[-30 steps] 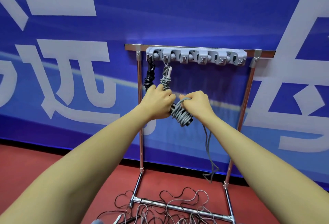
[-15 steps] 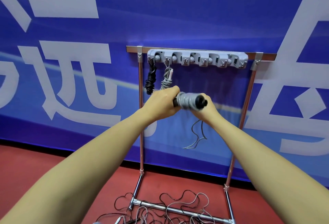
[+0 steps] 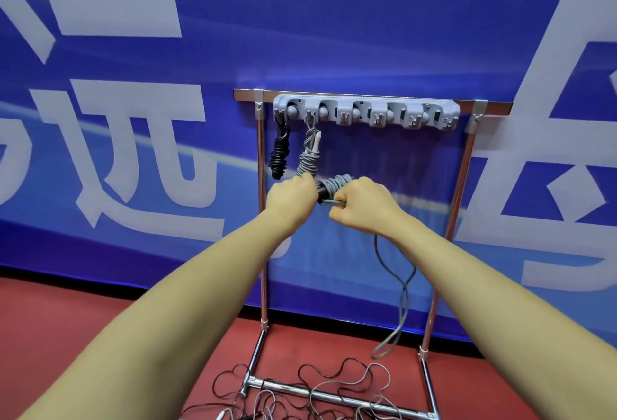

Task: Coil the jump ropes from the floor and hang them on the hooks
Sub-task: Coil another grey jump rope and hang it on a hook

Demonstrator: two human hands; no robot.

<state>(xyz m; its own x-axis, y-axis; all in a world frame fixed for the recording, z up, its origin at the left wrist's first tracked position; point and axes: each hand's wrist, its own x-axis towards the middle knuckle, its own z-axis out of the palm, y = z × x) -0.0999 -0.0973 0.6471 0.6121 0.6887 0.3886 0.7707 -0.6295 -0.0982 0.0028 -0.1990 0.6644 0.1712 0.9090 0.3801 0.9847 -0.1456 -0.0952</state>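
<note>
Blue banner wall (image 3: 334, 35) with large white characters; red floor (image 3: 66, 336) below. Chrome rack (image 3: 262, 252) stands against the wall, carrying a grey hook strip (image 3: 367, 112) along its top bar. Black coiled rope (image 3: 279, 152) hangs from the leftmost hook; grey coiled rope (image 3: 310, 156) hangs from the next hook to its right. Third rope, a grey bundle (image 3: 334, 186), is held between both hands below the strip. Left hand (image 3: 292, 197) grips the bundle's left end, fingers curled. Right hand (image 3: 359, 206) grips its right end and pinches the cord; a loose tail (image 3: 402, 302) dangles beneath. Tangled loose ropes (image 3: 334, 386) lie on the floor, across the rack's base bar.
</note>
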